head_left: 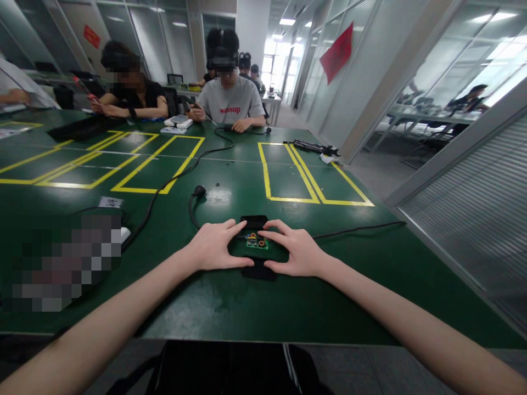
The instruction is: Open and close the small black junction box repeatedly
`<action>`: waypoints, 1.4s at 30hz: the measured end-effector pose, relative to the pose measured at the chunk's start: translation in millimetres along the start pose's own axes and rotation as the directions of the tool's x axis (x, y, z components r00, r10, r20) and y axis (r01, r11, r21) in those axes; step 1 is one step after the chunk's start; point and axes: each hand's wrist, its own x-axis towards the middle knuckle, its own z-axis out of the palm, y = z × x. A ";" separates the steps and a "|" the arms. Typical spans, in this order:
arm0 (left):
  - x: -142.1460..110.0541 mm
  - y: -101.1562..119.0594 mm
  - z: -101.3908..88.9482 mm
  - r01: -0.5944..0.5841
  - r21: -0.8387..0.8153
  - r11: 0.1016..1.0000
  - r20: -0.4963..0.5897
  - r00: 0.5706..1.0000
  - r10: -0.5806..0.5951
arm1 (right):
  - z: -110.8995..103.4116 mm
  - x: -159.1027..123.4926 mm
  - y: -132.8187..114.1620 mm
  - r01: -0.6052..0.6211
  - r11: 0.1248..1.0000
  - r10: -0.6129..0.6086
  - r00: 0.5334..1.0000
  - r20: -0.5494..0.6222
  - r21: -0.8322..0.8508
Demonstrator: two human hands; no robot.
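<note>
A small green circuit board (pixel 257 245) with copper-wound rings lies on the table between my hands. Just beyond it is a black casing piece (pixel 255 219), and a second black casing piece (pixel 259 272) lies on the near side. My left hand (pixel 212 246) comes in from the left, fingers and thumb spread wide; its index finger is at the far piece and its thumb at the near one. From the right, my right hand (pixel 302 251) mirrors it, thumb at the near piece, one fingertip by the far piece and another close to the board. Neither hand wraps around anything.
A black cable with a plug (pixel 200 191) runs behind my left hand; another cable (pixel 362 227) stretches right. Yellow tape (pixel 288 198) marks the green table (pixel 197 312). A tripod-like black object (pixel 313 147) lies far right. Across the table, people handle things.
</note>
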 end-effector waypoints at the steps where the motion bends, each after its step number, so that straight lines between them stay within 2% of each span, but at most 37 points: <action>1: 0.6 0.3 0.5 0.014 0.006 1.000 0.003 1.000 -0.014 | 0.2 0.1 0.5 0.004 1.000 -0.004 1.000 0.003 0.009; 6: 2.5 -1.1 1.0 0.059 -0.002 0.998 0.016 0.998 -0.059 | -1.5 0.8 3.8 0.008 0.997 -0.008 1.000 0.002 0.074; 11: 1.0 -9.7 1.4 0.024 -0.081 0.996 -0.034 0.999 -0.027 | -6.8 -0.4 9.2 -0.003 0.991 0.002 1.000 0.011 0.134; 18: -2.0 -14.2 -2.9 0.003 -0.109 0.994 0.023 1.000 -0.001 | -7.4 -1.7 9.6 -0.007 0.989 0.005 1.000 0.020 0.150; 29: 2.5 -16.1 -3.8 0.049 -0.092 0.995 0.070 0.997 -0.043 | -4.9 2.5 13.6 -0.073 0.991 0.072 0.997 0.011 0.115; 36: 2.8 -21.9 0.1 0.020 -0.139 0.990 -0.003 1.000 -0.021 | -4.4 2.5 11.7 -0.070 0.993 0.070 0.998 0.004 0.091; 42: 1.1 -24.2 -0.7 -0.043 -0.286 0.957 -0.116 0.993 0.010 | -7.3 3.0 14.4 -0.048 0.997 0.057 0.988 -0.146 0.067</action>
